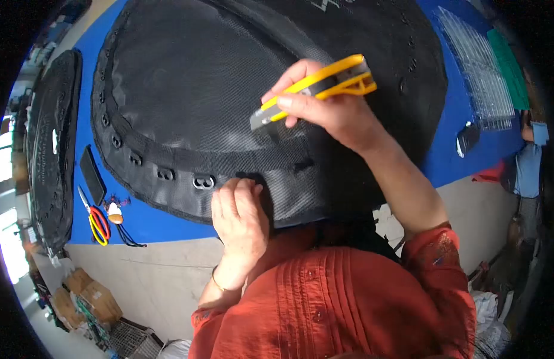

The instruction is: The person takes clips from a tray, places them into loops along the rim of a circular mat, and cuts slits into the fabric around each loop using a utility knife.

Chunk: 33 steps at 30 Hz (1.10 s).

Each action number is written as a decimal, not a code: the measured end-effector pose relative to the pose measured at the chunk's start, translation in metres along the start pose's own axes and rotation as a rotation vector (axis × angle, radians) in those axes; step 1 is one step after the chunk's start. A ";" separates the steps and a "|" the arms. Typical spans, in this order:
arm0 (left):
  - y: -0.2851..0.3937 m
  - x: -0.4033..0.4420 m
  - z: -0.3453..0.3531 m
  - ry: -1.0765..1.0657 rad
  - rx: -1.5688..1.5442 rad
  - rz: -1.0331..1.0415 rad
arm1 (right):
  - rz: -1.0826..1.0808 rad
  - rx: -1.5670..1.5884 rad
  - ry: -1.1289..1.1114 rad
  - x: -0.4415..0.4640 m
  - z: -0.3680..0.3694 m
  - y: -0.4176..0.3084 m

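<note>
My right hand (pixel 324 107) is closed around a yellow utility knife (pixel 330 78), held over the black fabric with its blade pointing down to the left. Below it, a large rounded piece of black mesh fabric (pixel 187 78) lies across the table. Along its curved border runs a dark strip with several metal buckles (pixel 203 182). My left hand (pixel 238 212) presses on the near edge, just right of these buckles, its fingers bent onto the cloth. Whether those fingers pinch the edge is hidden from view.
On the blue table (pixel 145 221), scissors (pixel 96 222) with red and yellow handles lie beside a dark phone-like slab (pixel 92 175). Another black padded piece (pixel 49 143) stands at far left. Clear plastic strips (pixel 477 72) lie at right. Cardboard boxes (pixel 88 293) are on the floor.
</note>
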<state>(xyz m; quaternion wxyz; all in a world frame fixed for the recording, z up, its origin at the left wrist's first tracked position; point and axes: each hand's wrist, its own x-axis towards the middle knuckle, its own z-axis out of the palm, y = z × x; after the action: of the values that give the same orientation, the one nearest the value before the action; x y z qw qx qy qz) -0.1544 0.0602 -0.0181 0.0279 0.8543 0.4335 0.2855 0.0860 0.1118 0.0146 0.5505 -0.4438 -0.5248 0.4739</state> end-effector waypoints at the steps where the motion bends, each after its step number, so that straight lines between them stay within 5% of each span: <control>1: -0.001 0.003 -0.002 -0.008 -0.004 -0.004 | -0.017 -0.045 -0.022 0.002 -0.003 -0.004; 14: -0.013 0.031 0.007 0.037 0.067 -0.026 | -0.171 -0.282 -0.065 0.009 -0.013 -0.003; 16: -0.024 0.038 0.011 0.029 0.087 -0.005 | -0.611 -0.320 -0.101 0.014 -0.017 0.015; 18: -0.037 0.048 0.014 0.020 0.141 0.022 | -0.628 -0.453 -0.122 0.008 -0.024 0.010; 22: -0.056 0.064 0.017 -0.016 0.125 0.028 | -0.580 -0.326 -0.015 0.001 -0.033 0.007; 24: -0.061 0.070 0.018 -0.020 0.120 0.032 | -0.278 -0.139 0.139 -0.006 -0.030 -0.003; 26: -0.066 0.076 0.023 0.020 0.160 0.063 | -0.488 0.087 -0.013 0.009 -0.039 0.006; 28: -0.073 0.084 0.028 0.017 0.141 0.049 | -0.065 0.082 0.262 -0.016 -0.028 -0.037; 33: -0.079 0.090 0.037 0.066 0.112 0.055 | -0.135 0.293 0.312 -0.018 -0.051 -0.038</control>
<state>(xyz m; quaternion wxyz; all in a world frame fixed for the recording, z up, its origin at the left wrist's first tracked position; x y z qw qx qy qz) -0.1513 0.1852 -0.0301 -0.0422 0.8563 0.4257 0.2894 0.1389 0.0881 0.0464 0.7142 -0.3907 -0.3873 0.4326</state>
